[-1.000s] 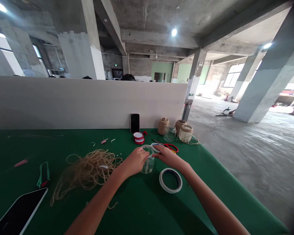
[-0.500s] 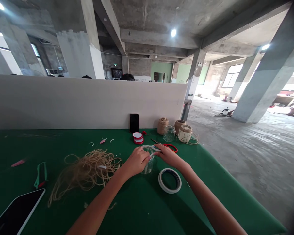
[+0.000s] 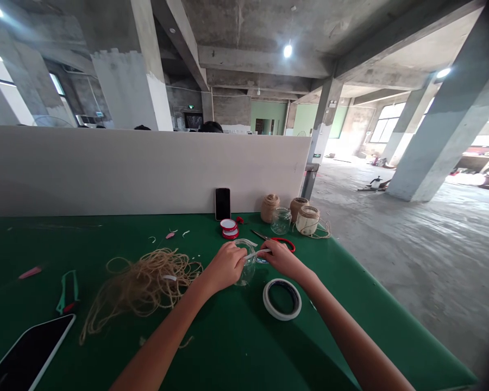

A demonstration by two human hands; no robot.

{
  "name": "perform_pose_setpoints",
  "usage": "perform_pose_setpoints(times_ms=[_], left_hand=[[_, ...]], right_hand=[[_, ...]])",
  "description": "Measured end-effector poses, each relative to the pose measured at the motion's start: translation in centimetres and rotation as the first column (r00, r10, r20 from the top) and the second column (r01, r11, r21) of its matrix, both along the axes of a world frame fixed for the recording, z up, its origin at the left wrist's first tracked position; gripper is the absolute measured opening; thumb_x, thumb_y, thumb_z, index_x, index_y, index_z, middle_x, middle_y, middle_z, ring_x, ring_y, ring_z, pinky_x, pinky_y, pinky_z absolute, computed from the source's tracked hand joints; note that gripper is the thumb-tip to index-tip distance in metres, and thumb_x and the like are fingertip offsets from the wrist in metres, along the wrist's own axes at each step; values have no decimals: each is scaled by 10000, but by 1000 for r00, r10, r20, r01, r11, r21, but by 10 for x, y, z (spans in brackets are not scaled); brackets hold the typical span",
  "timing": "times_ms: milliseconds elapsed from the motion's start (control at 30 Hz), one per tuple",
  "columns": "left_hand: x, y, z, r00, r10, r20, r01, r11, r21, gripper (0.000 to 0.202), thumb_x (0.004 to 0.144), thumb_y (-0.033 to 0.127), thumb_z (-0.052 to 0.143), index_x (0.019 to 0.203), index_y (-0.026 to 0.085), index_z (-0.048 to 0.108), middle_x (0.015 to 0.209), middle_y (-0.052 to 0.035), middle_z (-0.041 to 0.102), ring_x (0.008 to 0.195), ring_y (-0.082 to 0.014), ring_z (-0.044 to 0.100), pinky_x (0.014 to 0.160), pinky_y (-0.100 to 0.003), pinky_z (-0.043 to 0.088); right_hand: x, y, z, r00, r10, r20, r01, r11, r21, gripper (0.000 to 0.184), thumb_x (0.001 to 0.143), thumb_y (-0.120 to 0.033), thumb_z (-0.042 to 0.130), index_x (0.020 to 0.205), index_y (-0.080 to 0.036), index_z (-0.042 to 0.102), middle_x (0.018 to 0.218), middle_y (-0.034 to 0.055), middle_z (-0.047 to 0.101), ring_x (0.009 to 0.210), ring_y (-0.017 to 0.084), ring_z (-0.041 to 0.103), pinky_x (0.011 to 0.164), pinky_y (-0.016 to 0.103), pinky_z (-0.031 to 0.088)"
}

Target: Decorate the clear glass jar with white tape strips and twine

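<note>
Strip of white tape (image 3: 253, 253) now runs out straighter from the glass jar (image 3: 248, 270) to the right hand (image 3: 283, 259); before, it sat closer round the rim. Left hand (image 3: 225, 266) is closed round the jar, which stands upright on the green tabletop (image 3: 106, 241) between both hands. Right hand is nearly closed, pinching the strip. Red-handled scissors (image 3: 283, 244) lie just behind the right hand, roll of tape (image 3: 282, 300) just in front. Loose jute twine (image 3: 146, 288) lies left of the left hand.

Head-worn view, looking forward, down
</note>
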State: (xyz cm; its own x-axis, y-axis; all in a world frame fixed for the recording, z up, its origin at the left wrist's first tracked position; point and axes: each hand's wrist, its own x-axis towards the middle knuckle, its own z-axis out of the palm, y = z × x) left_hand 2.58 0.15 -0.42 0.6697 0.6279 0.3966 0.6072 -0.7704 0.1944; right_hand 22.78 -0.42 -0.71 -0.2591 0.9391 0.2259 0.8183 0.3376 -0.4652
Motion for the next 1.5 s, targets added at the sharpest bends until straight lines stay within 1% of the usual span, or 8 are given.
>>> perform_pose_setpoints(times_ms=[200,333,533,667,900,1067,1333,1500], left_hand=[[0,-1,-4,1000,25,18,-26,1000,11,266,918,225,289,692,196,426,681,-24,482,732,-192,467,784,-349,410],[0,0,-5,1000,7,20,-8,999,31,286,930,250,283,701,193,444,684,-22,499,746,-191,475,822,-361,394],[0,3,-9,999,-23,38,22,999,46,314,937,254,276,688,191,457,668,-14,508,724,-183,486,848,-372,382],[-1,5,-9,998,-49,46,47,998,31,309,926,239,305,671,187,472,656,-15,514,714,-180,486,836,-359,389],[-4,6,-1,996,-80,45,80,997,-9,259,888,196,371,754,185,592,727,-26,600,760,-186,506,866,-357,376],[-4,6,3,997,-67,40,68,997,-26,257,882,210,392,800,193,635,754,-33,604,818,-200,506,850,-351,386],[-5,8,3,996,-75,41,77,996,-55,258,882,225,401,797,194,643,764,-37,616,832,-203,503,850,-359,391],[-2,5,4,994,-110,27,111,993,-37,274,881,178,370,750,180,611,755,-39,601,813,-188,513,898,-366,384]], right_hand=[[1,-6,4,996,7,93,-4,1000,-24,296,895,-420,418,806,-193,586,821,34,627,785,180,556,721,296,347],[-3,-8,3,987,-28,160,33,999,-25,352,939,-382,333,765,-178,561,817,66,614,830,199,560,762,322,338],[-4,-14,-1,973,-88,214,96,995,-28,326,937,-369,343,798,-160,552,896,119,606,925,243,554,809,357,318],[-3,-20,2,975,-83,206,103,990,-92,308,925,-355,366,759,-166,543,850,103,620,889,240,572,782,342,320],[-3,-27,16,997,-49,67,65,965,-255,265,884,-394,399,755,-190,509,818,62,646,773,192,595,627,262,357],[0,-27,16,995,5,-101,-42,927,-374,182,868,-344,402,758,-203,436,703,18,684,622,134,604,542,219,385],[-2,-34,1,971,-37,-237,-38,953,-302,141,798,-258,485,728,-222,368,729,-10,678,591,124,585,551,225,374],[-9,-39,-10,941,-24,-338,-86,948,-308,167,815,-247,448,707,-227,322,705,-7,673,569,124,586,528,223,389]])
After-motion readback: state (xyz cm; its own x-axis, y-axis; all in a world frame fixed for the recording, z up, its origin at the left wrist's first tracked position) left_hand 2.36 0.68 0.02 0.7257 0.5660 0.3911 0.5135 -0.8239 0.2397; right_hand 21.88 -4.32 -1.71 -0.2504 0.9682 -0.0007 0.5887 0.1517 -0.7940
